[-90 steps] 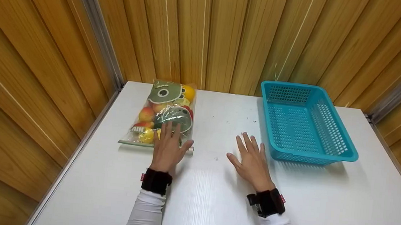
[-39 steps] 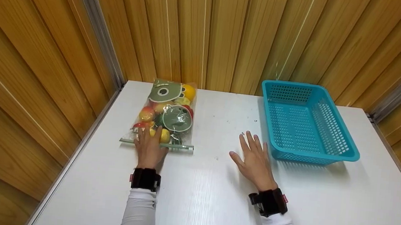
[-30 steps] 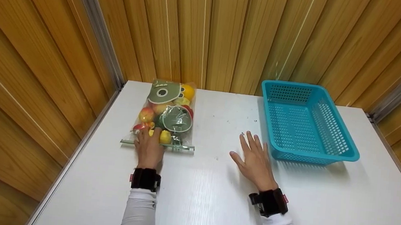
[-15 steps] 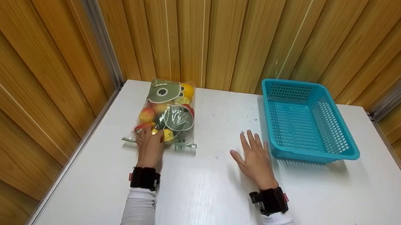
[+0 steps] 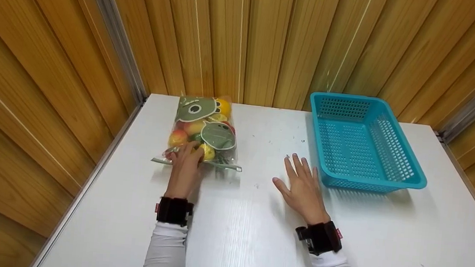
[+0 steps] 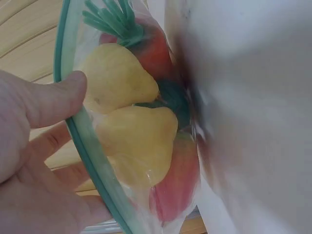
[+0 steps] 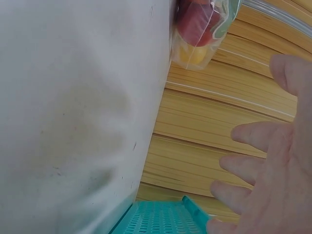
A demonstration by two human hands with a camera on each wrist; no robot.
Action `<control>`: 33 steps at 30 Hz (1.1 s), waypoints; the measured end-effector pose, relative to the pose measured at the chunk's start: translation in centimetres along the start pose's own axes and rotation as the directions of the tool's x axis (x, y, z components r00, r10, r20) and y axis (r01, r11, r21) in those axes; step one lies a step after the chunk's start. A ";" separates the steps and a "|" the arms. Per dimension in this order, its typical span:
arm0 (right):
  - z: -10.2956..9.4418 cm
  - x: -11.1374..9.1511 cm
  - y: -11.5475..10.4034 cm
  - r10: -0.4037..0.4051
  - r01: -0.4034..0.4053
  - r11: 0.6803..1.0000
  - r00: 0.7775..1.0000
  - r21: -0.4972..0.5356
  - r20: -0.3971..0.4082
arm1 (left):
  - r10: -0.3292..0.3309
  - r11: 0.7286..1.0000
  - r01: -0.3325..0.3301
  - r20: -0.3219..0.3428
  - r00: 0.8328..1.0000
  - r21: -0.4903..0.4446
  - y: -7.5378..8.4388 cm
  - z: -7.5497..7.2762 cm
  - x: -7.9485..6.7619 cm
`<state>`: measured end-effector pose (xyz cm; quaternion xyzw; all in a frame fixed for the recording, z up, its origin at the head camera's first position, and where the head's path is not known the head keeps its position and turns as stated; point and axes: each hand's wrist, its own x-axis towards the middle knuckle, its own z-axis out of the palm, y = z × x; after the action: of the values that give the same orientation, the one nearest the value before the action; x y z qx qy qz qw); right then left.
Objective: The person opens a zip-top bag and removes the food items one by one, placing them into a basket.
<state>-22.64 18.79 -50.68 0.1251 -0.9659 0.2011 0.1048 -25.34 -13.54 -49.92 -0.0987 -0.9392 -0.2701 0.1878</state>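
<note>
A clear zip bag (image 5: 218, 136) printed with green cartoon shapes lies at the back left of the table. Several fruits and vegetables show through it, among them yellow pear-shaped pieces (image 6: 141, 141) and a red one with green leaves (image 6: 151, 51). At the bag's near end, my left hand (image 5: 186, 167) pinches the green zip strip (image 6: 90, 161), thumb on one side and fingers on the other. That strip is lifted off the table. My right hand (image 5: 304, 193) is spread, palm down, left of the blue basket's near corner, and holds nothing.
A blue plastic basket (image 5: 325, 158) with perforated walls stands at the back right, nothing inside it. Wood-panelled walls (image 5: 266, 45) rise behind and beside the white table (image 5: 236, 241).
My left hand moved from over the bag to its zip edge and took hold of it. The edge has risen and shifted slightly away and right. The right hand has barely moved.
</note>
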 end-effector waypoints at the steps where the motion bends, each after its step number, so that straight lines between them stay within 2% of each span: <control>1: 0.0 0.0 -0.1 -0.002 0.002 1.000 1.000 -0.004 0.000 | 0.015 1.000 -0.015 0.000 1.000 -0.006 0.2 0.0 0.0; 4: -0.1 0.0 -0.2 -0.002 0.002 1.000 1.000 -0.011 0.002 | 0.062 0.998 -0.062 -0.003 0.998 -0.014 0.6 0.1 0.1; 9: -0.1 0.0 -0.5 -0.007 0.007 1.000 1.000 -0.030 0.004 | 0.096 0.994 -0.096 -0.007 0.995 -0.045 1.1 0.3 0.0; 15: -0.1 -0.1 -0.7 -0.026 0.026 1.000 1.000 -0.016 0.002 | 0.164 0.986 -0.164 -0.013 0.986 -0.029 2.2 0.2 0.0; 18: 0.0 -0.1 -0.8 -0.062 0.062 0.998 0.998 0.027 0.000 | 0.191 0.981 -0.191 -0.004 0.982 -0.033 3.0 0.1 0.0; 21: 0.1 -0.2 -1.0 -0.136 0.136 0.987 0.991 0.084 -0.009 | 0.214 0.975 -0.213 0.009 0.977 -0.055 3.9 0.1 -0.1; 26: 0.5 -0.2 -1.1 -0.275 0.285 0.952 0.956 0.114 -0.099 | 0.256 0.962 -0.254 0.009 0.967 -0.097 5.3 0.0 -0.4; 33: 1.0 0.0 -0.9 -0.377 0.422 0.899 0.881 0.115 -0.288 | 0.297 0.950 -0.291 0.045 0.954 -0.110 7.0 0.0 -0.7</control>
<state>-22.55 17.52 -51.28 0.3035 -0.8757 0.2734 0.2575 -22.70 -7.78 -46.86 -0.2550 -0.9042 -0.2838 0.1918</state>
